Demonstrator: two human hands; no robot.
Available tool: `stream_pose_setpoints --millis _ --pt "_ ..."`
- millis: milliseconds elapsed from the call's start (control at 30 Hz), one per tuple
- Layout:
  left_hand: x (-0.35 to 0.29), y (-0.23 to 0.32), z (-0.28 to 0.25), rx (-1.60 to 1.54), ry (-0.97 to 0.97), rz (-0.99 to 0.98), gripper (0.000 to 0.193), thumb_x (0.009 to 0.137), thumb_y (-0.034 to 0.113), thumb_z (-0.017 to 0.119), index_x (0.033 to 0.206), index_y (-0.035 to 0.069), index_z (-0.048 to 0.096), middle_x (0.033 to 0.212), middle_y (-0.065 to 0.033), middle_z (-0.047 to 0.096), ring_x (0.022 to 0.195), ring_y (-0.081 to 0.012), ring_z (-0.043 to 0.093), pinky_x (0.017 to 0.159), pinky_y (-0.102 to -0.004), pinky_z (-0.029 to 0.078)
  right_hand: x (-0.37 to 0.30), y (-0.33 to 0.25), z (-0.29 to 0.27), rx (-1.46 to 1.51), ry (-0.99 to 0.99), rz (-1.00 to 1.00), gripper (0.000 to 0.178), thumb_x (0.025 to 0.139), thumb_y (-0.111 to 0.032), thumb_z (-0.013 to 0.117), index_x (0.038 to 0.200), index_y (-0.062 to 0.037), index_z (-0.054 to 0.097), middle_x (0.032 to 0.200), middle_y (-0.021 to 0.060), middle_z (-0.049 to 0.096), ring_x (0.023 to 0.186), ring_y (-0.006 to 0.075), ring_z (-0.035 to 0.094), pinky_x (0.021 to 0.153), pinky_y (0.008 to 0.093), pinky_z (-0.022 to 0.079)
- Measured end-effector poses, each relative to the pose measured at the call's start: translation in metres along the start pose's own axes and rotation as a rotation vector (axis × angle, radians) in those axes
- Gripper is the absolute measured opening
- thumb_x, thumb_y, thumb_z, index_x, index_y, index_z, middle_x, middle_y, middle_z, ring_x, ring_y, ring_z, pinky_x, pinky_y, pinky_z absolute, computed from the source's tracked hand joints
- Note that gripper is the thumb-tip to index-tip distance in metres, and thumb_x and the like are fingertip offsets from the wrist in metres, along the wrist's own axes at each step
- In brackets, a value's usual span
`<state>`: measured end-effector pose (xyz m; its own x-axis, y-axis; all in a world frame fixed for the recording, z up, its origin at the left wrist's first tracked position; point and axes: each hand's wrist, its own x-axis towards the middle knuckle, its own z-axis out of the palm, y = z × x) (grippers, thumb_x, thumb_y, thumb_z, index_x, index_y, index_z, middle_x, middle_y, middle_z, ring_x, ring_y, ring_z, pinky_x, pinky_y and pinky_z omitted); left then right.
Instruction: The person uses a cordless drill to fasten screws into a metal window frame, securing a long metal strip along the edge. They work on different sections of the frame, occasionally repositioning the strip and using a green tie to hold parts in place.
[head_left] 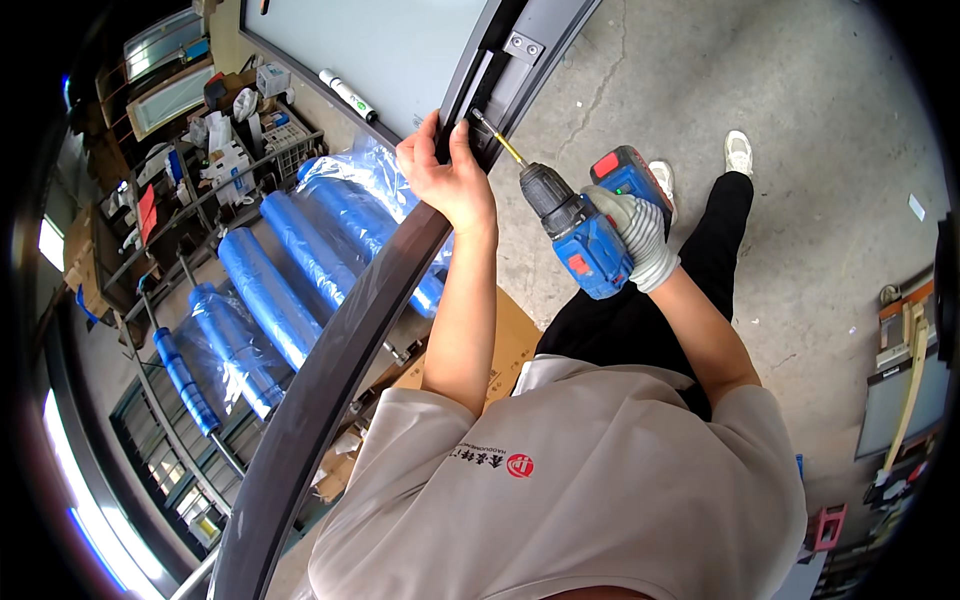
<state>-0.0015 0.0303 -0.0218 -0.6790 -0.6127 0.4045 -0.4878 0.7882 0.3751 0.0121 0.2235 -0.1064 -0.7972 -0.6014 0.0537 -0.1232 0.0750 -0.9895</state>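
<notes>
A long dark grey metal frame (pixel 330 400) runs from the lower left up to the top of the view. My bare left hand (pixel 450 180) grips its inner edge near the top, thumb and fingers around a black strip in the channel. In my right hand (pixel 640 235), which wears a grey-white striped glove, is a blue cordless drill (pixel 590 250) with a black chuck. Its long yellowish bit (pixel 505 142) points up and left, the tip at the channel beside my left thumb. What the tip touches is too small to tell. A metal plate with screws (pixel 523 46) sits farther up the frame.
Several plastic-wrapped blue rolls (pixel 265 290) lie on a rack to the left. A white tube (pixel 348 95) rests on a pale panel (pixel 350 40) at the top. Cardboard (pixel 515 340) lies below my left forearm. Boards (pixel 905 390) lean at the far right. Grey concrete floor (pixel 810 120) spreads right.
</notes>
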Motion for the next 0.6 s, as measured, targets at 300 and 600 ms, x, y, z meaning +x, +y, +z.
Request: stream_pose_setpoints --millis 300,600 --pt "0.001 0.003 -0.004 0.029 -0.021 0.008 0.026 0.074 0.008 0.069 0.097 -0.001 0.063 0.089 -0.0078 0.053 0.081 -0.0189 0.053 0.075 -0.029 0.044 -0.022 0.015 0.018 1.948 -0.041 0.484 0.039 0.089 -0.009 0.044 0.128 -0.0087 0.044 0.106 0.009 0.057 0.092 0.0166 0.058 0.084 0.0291 0.048" --pt "0.002 0.004 -0.003 0.019 -0.025 -0.006 0.025 0.074 0.007 0.069 0.098 0.0 0.062 0.089 -0.0085 0.053 0.081 -0.0201 0.053 0.076 -0.0297 0.044 -0.027 0.006 0.022 2.128 -0.161 0.37 0.036 0.093 -0.017 0.042 0.123 0.0018 0.045 0.116 0.0109 0.055 0.098 0.018 0.056 0.088 0.0301 0.046"
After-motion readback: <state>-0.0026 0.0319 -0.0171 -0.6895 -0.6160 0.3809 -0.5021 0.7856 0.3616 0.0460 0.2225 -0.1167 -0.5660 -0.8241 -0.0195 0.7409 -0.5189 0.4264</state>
